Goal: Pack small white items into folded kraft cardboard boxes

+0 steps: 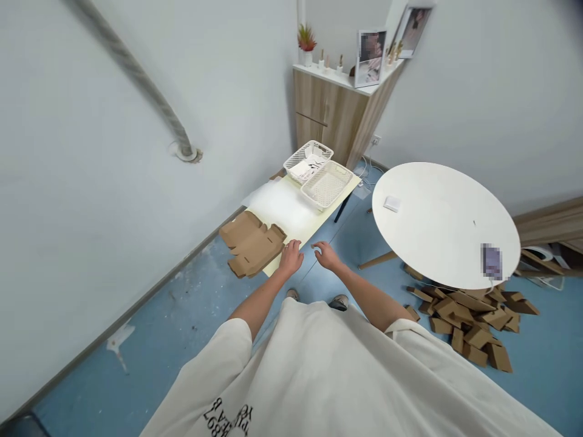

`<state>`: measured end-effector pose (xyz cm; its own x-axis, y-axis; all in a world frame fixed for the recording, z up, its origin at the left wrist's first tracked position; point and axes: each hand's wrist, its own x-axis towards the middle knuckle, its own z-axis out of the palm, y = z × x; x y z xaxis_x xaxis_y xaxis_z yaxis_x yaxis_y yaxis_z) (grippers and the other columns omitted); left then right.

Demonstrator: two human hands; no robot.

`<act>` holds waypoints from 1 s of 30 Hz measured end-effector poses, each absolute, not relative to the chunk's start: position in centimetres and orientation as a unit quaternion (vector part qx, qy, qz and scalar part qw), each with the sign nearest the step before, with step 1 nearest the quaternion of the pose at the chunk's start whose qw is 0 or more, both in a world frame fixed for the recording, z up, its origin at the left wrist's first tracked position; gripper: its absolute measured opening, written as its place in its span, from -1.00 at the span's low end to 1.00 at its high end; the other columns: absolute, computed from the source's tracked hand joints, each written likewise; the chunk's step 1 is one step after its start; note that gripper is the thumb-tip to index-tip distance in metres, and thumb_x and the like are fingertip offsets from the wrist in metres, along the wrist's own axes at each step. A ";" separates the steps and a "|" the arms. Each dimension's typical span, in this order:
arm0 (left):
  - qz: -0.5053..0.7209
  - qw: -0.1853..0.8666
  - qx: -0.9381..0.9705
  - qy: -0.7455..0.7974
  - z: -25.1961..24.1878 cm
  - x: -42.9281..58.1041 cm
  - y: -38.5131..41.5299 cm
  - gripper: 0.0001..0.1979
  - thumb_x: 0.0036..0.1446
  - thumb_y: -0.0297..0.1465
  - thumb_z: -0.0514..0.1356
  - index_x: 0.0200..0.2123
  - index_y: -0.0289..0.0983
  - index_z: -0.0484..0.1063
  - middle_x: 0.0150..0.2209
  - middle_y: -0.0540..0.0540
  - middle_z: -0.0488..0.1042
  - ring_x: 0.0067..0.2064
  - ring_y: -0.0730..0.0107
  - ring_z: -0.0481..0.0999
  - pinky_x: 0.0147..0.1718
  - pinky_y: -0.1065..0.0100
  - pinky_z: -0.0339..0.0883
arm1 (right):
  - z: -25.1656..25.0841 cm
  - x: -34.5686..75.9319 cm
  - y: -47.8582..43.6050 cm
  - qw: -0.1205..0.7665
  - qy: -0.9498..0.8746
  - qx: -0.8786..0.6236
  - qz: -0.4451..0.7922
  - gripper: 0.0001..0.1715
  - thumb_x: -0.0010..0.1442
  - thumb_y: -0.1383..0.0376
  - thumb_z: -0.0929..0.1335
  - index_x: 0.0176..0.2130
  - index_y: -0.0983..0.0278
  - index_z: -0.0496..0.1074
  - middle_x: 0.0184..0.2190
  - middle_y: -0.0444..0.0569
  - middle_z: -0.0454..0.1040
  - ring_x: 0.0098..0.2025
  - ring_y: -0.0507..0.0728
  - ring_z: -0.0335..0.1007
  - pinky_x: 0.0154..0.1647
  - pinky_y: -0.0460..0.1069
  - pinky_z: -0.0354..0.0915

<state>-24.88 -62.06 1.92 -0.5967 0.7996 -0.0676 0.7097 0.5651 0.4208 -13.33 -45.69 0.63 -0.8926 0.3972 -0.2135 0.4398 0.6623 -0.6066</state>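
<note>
My left hand (291, 257) is over the near end of the small table, beside a flat, unfolded cardboard box (255, 244). Its fingers are loosely bent and apart, with nothing visible in them; whether a fingertip touches the cardboard's right edge I cannot tell. To the right, past the table's edge, my right hand (327, 255) hovers above the blue floor with thumb and fingers apart, and no object shows in it. The cardboard blank lies creased, its flaps spread, partly overhanging the pale yellow tabletop (304, 238).
Two white plastic baskets (328, 186) stand at the table's far end, the farther one holding white pieces. On the right is a round white table (437, 224) with a small white item (392, 203). Folded cardboard boxes (473, 321) are piled on the floor below it. Behind stands a wooden cabinet (334, 109).
</note>
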 end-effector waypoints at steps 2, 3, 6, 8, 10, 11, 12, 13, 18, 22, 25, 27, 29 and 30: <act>0.149 0.133 0.398 0.895 1.6 -27.3 -65.8 -0.60 0.30 -0.34 0.09 0.17 -0.25 0.22 0.18 -0.26 0.30 0.19 0.08 0.35 0.15 0.12 0.22 | 0.4 -15.4 -48.7 0.037 0.913 0.216 -0.343 -0.57 0.33 0.33 0.24 0.15 0.26 0.41 0.16 0.10 0.38 0.19 0.19 0.30 0.21 0.05 0.20; 0.130 0.139 0.385 0.903 1.4 -28.4 -67.4 -0.60 0.29 -0.33 0.10 0.17 -0.25 0.23 0.20 -0.27 0.29 0.21 0.06 0.33 0.16 0.11 0.21 | 0.2 -16.4 -50.1 0.038 0.914 0.212 -0.343 -0.57 0.32 0.34 0.24 0.15 0.26 0.41 0.17 0.10 0.38 0.19 0.19 0.30 0.22 0.06 0.20; 0.069 0.155 0.355 0.919 0.6 -31.1 -71.7 -0.58 0.27 -0.30 0.15 0.15 -0.28 0.24 0.31 -0.37 0.15 0.31 -0.06 0.20 0.22 0.03 0.12 | -0.1 -18.5 -53.6 0.044 0.916 0.202 -0.343 -0.57 0.32 0.35 0.24 0.14 0.27 0.42 0.16 0.09 0.39 0.20 0.19 0.29 0.23 0.08 0.19; 0.037 0.168 0.342 0.924 0.2 -32.4 -73.8 -0.55 0.23 -0.28 0.20 0.13 -0.31 0.24 0.36 -0.43 0.06 0.35 -0.13 0.12 0.24 -0.01 0.06 | -0.2 -19.3 -55.2 0.056 0.917 0.198 -0.342 -0.57 0.31 0.36 0.25 0.14 0.26 0.42 0.17 0.08 0.38 0.21 0.20 0.28 0.22 0.09 0.21; 0.016 0.183 0.339 0.923 -0.2 -33.3 -75.3 -0.52 0.19 -0.27 0.25 0.12 -0.32 0.24 0.36 -0.46 0.06 0.36 -0.16 0.10 0.24 -0.02 0.04 | 0.0 -19.8 -56.4 0.065 0.917 0.195 -0.341 -0.56 0.31 0.36 0.25 0.14 0.25 0.42 0.18 0.09 0.37 0.21 0.20 0.28 0.20 0.09 0.22; 0.011 0.188 0.341 0.921 -0.3 -33.6 -75.8 -0.51 0.18 -0.28 0.26 0.11 -0.32 0.24 0.35 -0.46 0.08 0.36 -0.15 0.10 0.24 -0.02 0.04 | 0.2 -19.9 -56.8 0.067 0.918 0.196 -0.339 -0.56 0.31 0.36 0.24 0.15 0.25 0.42 0.19 0.09 0.36 0.21 0.20 0.28 0.19 0.09 0.23; 0.009 0.192 0.345 0.919 -0.4 -33.8 -76.2 -0.51 0.17 -0.28 0.27 0.11 -0.32 0.25 0.35 -0.45 0.10 0.36 -0.15 0.10 0.24 -0.02 0.04 | 0.4 -20.0 -57.1 0.069 0.918 0.196 -0.338 -0.56 0.32 0.36 0.24 0.15 0.25 0.42 0.19 0.10 0.36 0.21 0.20 0.28 0.19 0.08 0.23; 0.010 0.196 0.349 0.916 -0.5 -34.0 -76.5 -0.52 0.16 -0.29 0.27 0.10 -0.31 0.25 0.33 -0.44 0.13 0.35 -0.14 0.11 0.24 -0.01 0.04 | 0.6 -20.1 -57.4 0.071 0.918 0.197 -0.337 -0.56 0.32 0.37 0.23 0.15 0.25 0.42 0.20 0.09 0.36 0.21 0.19 0.28 0.19 0.07 0.23; 0.036 0.229 0.355 0.905 -0.8 -34.9 -76.9 -0.61 0.18 -0.24 0.25 0.02 -0.27 0.31 0.20 -0.32 0.32 0.23 0.00 0.30 0.16 0.10 0.15 | 1.4 -20.3 -58.1 0.084 0.919 0.203 -0.327 -0.57 0.32 0.38 0.23 0.13 0.27 0.44 0.17 0.10 0.38 0.22 0.19 0.28 0.23 0.06 0.20; 0.067 0.244 0.356 0.899 -1.0 -35.9 -77.2 -0.66 0.16 -0.21 0.27 -0.06 -0.25 0.37 0.11 -0.24 0.40 0.15 0.08 0.39 0.09 0.19 0.23 | 1.5 -20.4 -58.6 0.097 0.920 0.206 -0.320 -0.57 0.32 0.38 0.23 0.13 0.26 0.44 0.16 0.10 0.40 0.20 0.19 0.31 0.21 0.05 0.22; 0.081 0.245 0.360 0.896 -1.0 -36.5 -77.6 -0.71 0.15 -0.20 0.27 -0.14 -0.23 0.43 0.04 -0.18 0.45 0.08 0.13 0.44 0.04 0.24 0.28 | 1.2 -20.4 -58.9 0.112 0.918 0.207 -0.319 -0.57 0.33 0.36 0.23 0.13 0.25 0.44 0.14 0.09 0.41 0.14 0.19 0.37 0.17 0.04 0.25; 0.085 0.248 0.371 0.891 -1.1 -36.8 -77.8 -0.77 0.20 -0.20 0.22 -0.20 -0.23 0.48 0.02 -0.17 0.46 0.05 0.15 0.46 0.01 0.26 0.31 | 1.0 -20.3 -58.9 0.119 0.918 0.206 -0.318 -0.57 0.33 0.35 0.23 0.14 0.24 0.43 0.14 0.08 0.41 0.11 0.18 0.39 0.14 0.04 0.28; 0.082 0.247 0.385 0.885 -1.2 -36.9 -78.0 -0.79 0.28 -0.28 0.11 -0.23 -0.23 0.52 0.03 -0.17 0.47 0.05 0.17 0.47 0.01 0.27 0.32 | 0.9 -20.4 -59.0 0.123 0.918 0.204 -0.316 -0.56 0.33 0.35 0.23 0.14 0.24 0.43 0.14 0.08 0.42 0.10 0.18 0.40 0.11 0.04 0.29; 0.078 0.243 0.391 0.884 -1.2 -36.8 -78.0 -0.76 0.31 -0.34 0.06 -0.22 -0.24 0.53 0.04 -0.18 0.47 0.07 0.18 0.47 0.03 0.27 0.32 | 0.9 -20.4 -59.1 0.125 0.918 0.203 -0.316 -0.56 0.33 0.35 0.22 0.15 0.24 0.43 0.14 0.08 0.42 0.10 0.18 0.40 0.10 0.03 0.30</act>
